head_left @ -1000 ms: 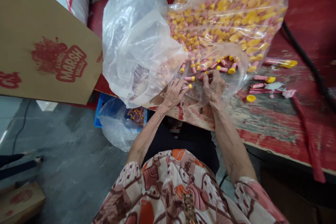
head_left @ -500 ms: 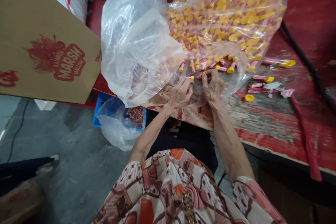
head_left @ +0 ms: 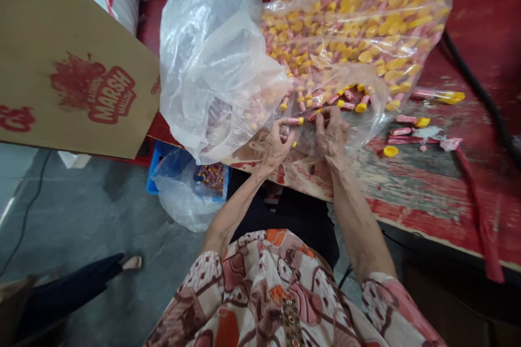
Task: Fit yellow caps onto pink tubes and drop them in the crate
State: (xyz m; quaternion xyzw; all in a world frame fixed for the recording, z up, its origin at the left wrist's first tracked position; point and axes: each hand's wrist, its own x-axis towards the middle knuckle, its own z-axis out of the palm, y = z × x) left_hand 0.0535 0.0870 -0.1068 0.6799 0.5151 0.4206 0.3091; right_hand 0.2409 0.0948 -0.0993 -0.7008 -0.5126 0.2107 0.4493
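Small red-and-white tubes with yellow caps fill a clear plastic bag [head_left: 345, 27], and several spill from its mouth. At the table edge, my left hand [head_left: 277, 146] is curled, with one capped tube [head_left: 293, 121] at its fingertips. A yellow cap [head_left: 293, 144] peeks out beside its thumb, the rest of that piece mostly covered. My right hand [head_left: 334, 133] is closed in a pinch, a tube [head_left: 313, 116] at its fingertips. Near it lie more spilled tubes [head_left: 361, 104] on the bag's plastic.
An open, whitish plastic bag [head_left: 215, 59] stands to the left, near a printed carton [head_left: 73, 65]. Below the table, a blue crate [head_left: 153, 171] holds bagged tubes. Loose tubes, a yellow cap [head_left: 390, 151] and a red strip [head_left: 480, 211] lie right. Someone's foot [head_left: 132, 263] shows on the floor.
My left hand has opened its fingers somewhat and drawn slightly down, exposing more of the tubes. My right hand keeps its pinch. The other person's foot has moved right.
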